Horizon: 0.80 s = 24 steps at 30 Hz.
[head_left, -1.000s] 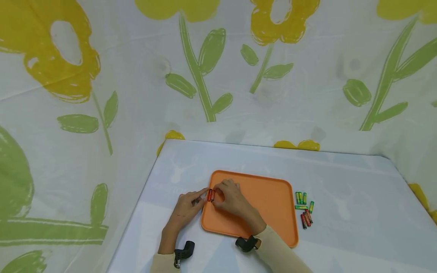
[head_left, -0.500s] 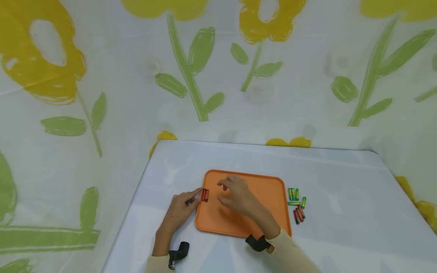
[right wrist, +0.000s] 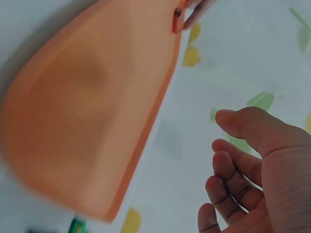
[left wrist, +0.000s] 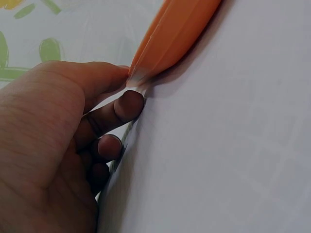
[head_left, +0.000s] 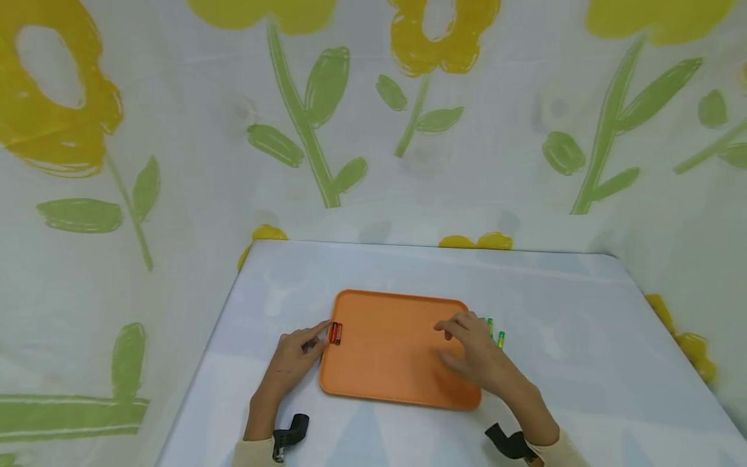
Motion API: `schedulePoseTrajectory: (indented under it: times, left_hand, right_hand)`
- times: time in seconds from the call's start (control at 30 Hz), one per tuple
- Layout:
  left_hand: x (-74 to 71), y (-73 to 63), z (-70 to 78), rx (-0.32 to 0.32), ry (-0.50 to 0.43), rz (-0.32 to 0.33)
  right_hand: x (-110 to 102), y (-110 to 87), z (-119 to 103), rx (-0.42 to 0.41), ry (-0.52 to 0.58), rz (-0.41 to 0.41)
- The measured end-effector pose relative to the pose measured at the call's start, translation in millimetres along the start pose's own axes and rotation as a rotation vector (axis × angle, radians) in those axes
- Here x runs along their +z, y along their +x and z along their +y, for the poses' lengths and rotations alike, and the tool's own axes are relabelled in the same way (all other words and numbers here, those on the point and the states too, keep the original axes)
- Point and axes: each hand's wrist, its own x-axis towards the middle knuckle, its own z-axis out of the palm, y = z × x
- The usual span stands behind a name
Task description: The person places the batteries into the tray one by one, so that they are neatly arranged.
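Two red batteries (head_left: 335, 333) lie side by side at the left edge of an orange tray (head_left: 397, 350). My left hand (head_left: 292, 360) reaches to that edge, its index finger and thumb tips right beside the batteries. In the left wrist view the thumb meets the tray's outer rim, and the other fingers bend loosely below it. My right hand (head_left: 478, 353) hovers over the tray's right side, thumb and fingers apart, holding nothing. Green batteries (head_left: 500, 339) show past it on the table, partly hidden by the hand.
A white table (head_left: 583, 324) spreads around the tray. Behind it hangs a white cloth (head_left: 496, 181) with yellow flowers and green leaves. Black wrist mounts (head_left: 508, 442) sit on both wrists.
My right hand has released a red battery beside the other one and swept right across the tray toward the loose batteries. My left hand stays at the tray's left edge.
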Motion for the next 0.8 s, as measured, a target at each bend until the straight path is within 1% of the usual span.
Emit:
schedulePoseTrajectory:
  times: [0.13, 0.23, 0.33, 0.43, 0.6, 0.67, 0.8]
  left_hand:
    - [-2.0, 0.1, -0.9, -0.004, -0.003, 0.0]
    - [-2.1, 0.7, -1.5, 0.002, -0.004, 0.001]
    - [-1.2, 1.0, -2.1, -0.002, -0.001, 0.001]
    - [-0.2, 0.7, -2.1, -0.009, -0.003, -0.001]
    - [0.3, -0.5, 0.8, -0.001, -0.011, 0.0]
    - [0.6, -1.1, 2.0, 0.003, -0.008, 0.001]
    - [1.0, -1.4, 2.7, 0.009, -0.003, 0.006]
  right_hand:
    - [-10.4, -17.4, 19.9, 0.004, -0.02, 0.01]
    - [-17.6, -26.8, 31.2, 0.001, -0.038, 0.01]
    - [-22.4, -36.1, 40.8, 0.016, -0.073, -0.004]
    - [-24.7, -46.4, 49.0, 0.039, -0.089, -0.034]
    - [-25.8, -60.5, 59.8, 0.101, -0.107, -0.117]
    - [-26.5, -63.5, 62.7, 0.124, -0.122, -0.143]
    - [-28.0, -64.6, 66.9, 0.127, -0.158, -0.171]
